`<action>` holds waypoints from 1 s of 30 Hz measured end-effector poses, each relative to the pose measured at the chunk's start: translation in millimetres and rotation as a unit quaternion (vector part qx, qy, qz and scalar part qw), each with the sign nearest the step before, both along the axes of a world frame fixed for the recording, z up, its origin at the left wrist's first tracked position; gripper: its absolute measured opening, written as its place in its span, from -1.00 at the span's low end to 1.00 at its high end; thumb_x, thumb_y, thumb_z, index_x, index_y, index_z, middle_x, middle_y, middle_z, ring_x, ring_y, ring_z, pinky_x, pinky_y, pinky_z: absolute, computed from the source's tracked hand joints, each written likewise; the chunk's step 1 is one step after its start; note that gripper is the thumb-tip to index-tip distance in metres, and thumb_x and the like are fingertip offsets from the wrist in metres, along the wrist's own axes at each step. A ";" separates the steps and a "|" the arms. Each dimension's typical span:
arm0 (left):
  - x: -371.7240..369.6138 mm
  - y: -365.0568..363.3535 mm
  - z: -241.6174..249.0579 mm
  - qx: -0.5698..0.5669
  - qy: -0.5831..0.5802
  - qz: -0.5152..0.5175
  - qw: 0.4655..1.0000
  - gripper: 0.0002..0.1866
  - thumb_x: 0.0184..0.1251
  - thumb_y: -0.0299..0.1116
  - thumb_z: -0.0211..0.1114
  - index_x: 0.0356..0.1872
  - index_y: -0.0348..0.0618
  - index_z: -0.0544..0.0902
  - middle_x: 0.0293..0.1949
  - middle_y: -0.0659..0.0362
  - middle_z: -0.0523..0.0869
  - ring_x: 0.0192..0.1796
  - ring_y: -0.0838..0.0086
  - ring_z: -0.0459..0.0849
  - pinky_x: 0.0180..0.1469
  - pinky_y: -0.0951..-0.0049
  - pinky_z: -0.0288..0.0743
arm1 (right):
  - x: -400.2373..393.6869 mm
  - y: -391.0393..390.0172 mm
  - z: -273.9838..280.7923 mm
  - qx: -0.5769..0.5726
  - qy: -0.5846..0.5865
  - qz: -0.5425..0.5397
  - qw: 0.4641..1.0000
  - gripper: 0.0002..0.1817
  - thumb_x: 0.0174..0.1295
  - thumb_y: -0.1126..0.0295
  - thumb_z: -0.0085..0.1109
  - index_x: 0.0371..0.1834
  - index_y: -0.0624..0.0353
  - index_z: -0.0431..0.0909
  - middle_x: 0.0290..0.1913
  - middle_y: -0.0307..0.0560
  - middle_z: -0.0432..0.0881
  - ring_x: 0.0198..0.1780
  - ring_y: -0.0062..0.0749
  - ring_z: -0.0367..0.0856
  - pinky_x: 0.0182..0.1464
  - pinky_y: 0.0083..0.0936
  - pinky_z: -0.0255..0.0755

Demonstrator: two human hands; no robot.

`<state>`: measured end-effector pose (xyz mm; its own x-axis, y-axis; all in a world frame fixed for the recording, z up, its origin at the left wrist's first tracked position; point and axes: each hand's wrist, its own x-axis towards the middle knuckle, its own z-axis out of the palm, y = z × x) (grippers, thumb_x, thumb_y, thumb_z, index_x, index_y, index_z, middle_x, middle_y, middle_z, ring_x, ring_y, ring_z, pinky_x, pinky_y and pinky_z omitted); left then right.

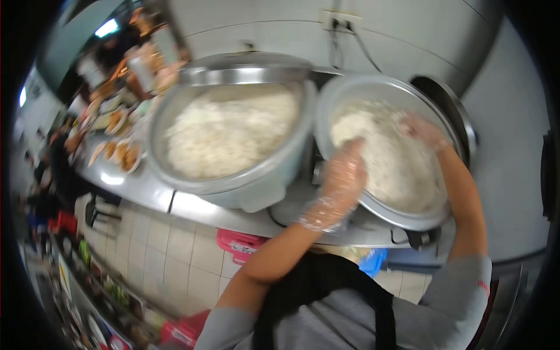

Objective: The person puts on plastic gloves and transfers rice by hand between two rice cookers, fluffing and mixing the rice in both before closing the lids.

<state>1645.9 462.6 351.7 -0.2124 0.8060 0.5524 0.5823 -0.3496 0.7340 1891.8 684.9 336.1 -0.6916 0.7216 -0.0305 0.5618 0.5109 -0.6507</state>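
Note:
Both my hands wear clear plastic gloves and work at a wide metal pot point(402, 220) of white rice point(388, 157). My left hand point(343, 175) reaches over the near left rim, its fingers bunched together against the rice. On the far right side of the same pot, my right hand point(423, 129) dips toward the rice; motion blur smears its fingers. Beside the pot on the left stands a large rice cooker point(233, 189), also filled with white rice point(230, 134).
A metal lid point(248, 69) rests across the back of the left cooker. Another round lid point(458, 114) leans behind the right pot. Plates of food point(123, 156) sit on the steel counter point(137, 189), with people farther left. Cords run from a wall outlet point(341, 21). A pink container point(239, 245) is below the counter.

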 end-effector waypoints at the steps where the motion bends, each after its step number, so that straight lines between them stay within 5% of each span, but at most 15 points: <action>1: -0.2 -0.8 3.6 -0.015 0.012 0.010 1.000 -0.62 -0.02 -0.63 0.02 -0.10 -0.19 0.48 -0.33 -0.13 0.58 -0.35 0.03 0.58 -0.30 0.20 0.46 | -8.9 -16.0 24.5 0.064 -0.083 0.029 0.994 -0.69 0.18 0.51 -0.02 0.01 0.33 0.38 0.09 -0.07 0.35 0.16 -0.36 0.29 0.15 -0.51 0.29; 3: 0.2 2.6 -0.4 0.074 -0.014 -0.008 0.997 -0.65 -0.03 -0.66 0.01 -0.14 -0.22 0.49 -0.34 -0.10 0.57 -0.31 0.08 0.57 -0.23 0.23 0.43 | -10.1 -3.2 8.4 -0.258 0.208 -0.084 0.940 -0.63 0.22 0.50 -0.05 0.11 0.31 0.29 0.18 -0.13 0.24 0.17 -0.42 0.28 0.13 -0.54 0.31; 9: 3.6 -5.1 8.0 0.021 -0.019 -0.004 1.000 -0.68 -0.01 -0.67 0.02 -0.17 -0.23 0.50 -0.29 -0.09 0.57 -0.25 0.08 0.56 -0.16 0.27 0.42 | -13.0 -7.1 4.9 -0.325 0.277 -0.181 0.886 -0.47 0.25 0.33 -0.02 0.25 0.16 0.08 0.22 -0.22 0.15 0.18 -0.56 0.25 0.08 -0.64 0.34; 13: 3.6 -3.3 6.8 0.019 -0.002 0.008 1.000 -0.68 -0.01 -0.67 0.02 -0.17 -0.22 0.50 -0.29 -0.09 0.57 -0.24 0.07 0.56 -0.17 0.28 0.42 | -20.3 -9.6 8.2 -0.260 0.329 -0.168 0.892 -0.46 0.24 0.09 -0.02 0.19 0.17 0.17 0.10 -0.23 0.31 0.10 -0.58 0.34 -0.07 -0.70 0.43; 15: 3.6 -4.6 8.4 0.024 -0.010 0.007 1.000 -0.67 -0.01 -0.67 0.02 -0.16 -0.22 0.50 -0.29 -0.09 0.57 -0.24 0.07 0.56 -0.16 0.28 0.42 | -33.2 -22.2 31.7 -0.374 0.357 -0.172 0.838 -0.41 0.21 -0.12 -0.13 0.07 0.16 0.29 -0.06 -0.23 0.45 -0.14 -0.60 0.51 -0.31 -0.73 0.50; 18: 4.0 -5.4 9.4 0.022 -0.018 0.007 1.000 -0.67 -0.01 -0.67 0.02 -0.16 -0.21 0.50 -0.29 -0.09 0.57 -0.24 0.07 0.56 -0.16 0.28 0.42 | -40.7 -23.4 28.3 -0.398 0.405 -0.174 0.805 -0.33 0.16 -0.25 -0.26 -0.09 0.19 0.41 -0.26 -0.15 0.56 -0.34 -0.61 0.55 -0.44 -0.76 0.53; 25: 4.2 -5.8 7.8 0.011 -0.024 0.007 1.000 -0.66 -0.02 -0.67 0.02 -0.14 -0.21 0.50 -0.26 -0.07 0.58 -0.22 0.06 0.56 -0.14 0.28 0.42 | -44.2 -16.1 12.9 -0.385 0.287 -0.126 0.868 -0.41 0.21 -0.14 -0.17 0.03 0.15 0.37 -0.17 -0.13 0.52 -0.23 -0.70 0.53 -0.40 -0.83 0.45; 27: 3.4 -5.4 6.2 0.013 -0.034 0.005 0.999 -0.66 -0.01 -0.67 0.02 -0.14 -0.21 0.50 -0.25 -0.07 0.58 -0.22 0.06 0.57 -0.14 0.28 0.42 | -40.9 -13.2 5.3 -0.021 0.153 -0.013 0.988 -0.49 0.29 0.00 -0.17 0.13 0.14 0.32 0.01 -0.13 0.46 -0.07 -0.58 0.50 -0.21 -0.75 0.44; 28: 3.1 -4.5 5.6 0.015 -0.046 -0.005 0.999 -0.67 0.00 -0.66 0.02 -0.14 -0.21 0.50 -0.24 -0.07 0.58 -0.21 0.06 0.57 -0.14 0.28 0.43 | -38.5 -10.3 3.1 -0.022 0.155 -0.007 0.988 -0.49 0.29 0.00 -0.17 0.13 0.14 0.32 0.01 -0.13 0.46 -0.07 -0.58 0.50 -0.21 -0.75 0.44; 30: 1.8 -4.5 4.2 0.014 -0.048 -0.010 0.999 -0.66 0.01 -0.66 0.02 -0.12 -0.22 0.48 -0.24 -0.08 0.58 -0.21 0.06 0.57 -0.16 0.28 0.43 | -31.3 -4.6 -4.5 -0.042 0.175 -0.069 0.981 -0.50 0.30 0.25 -0.11 0.25 0.25 0.13 0.25 -0.02 0.22 0.24 -0.38 0.21 0.16 -0.55 0.27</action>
<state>1647.7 458.1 355.8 -0.2506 0.7949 0.5526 0.5022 -0.3813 0.7762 1860.5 680.3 331.5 -0.5669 0.8138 0.1283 0.3557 0.3823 -0.8529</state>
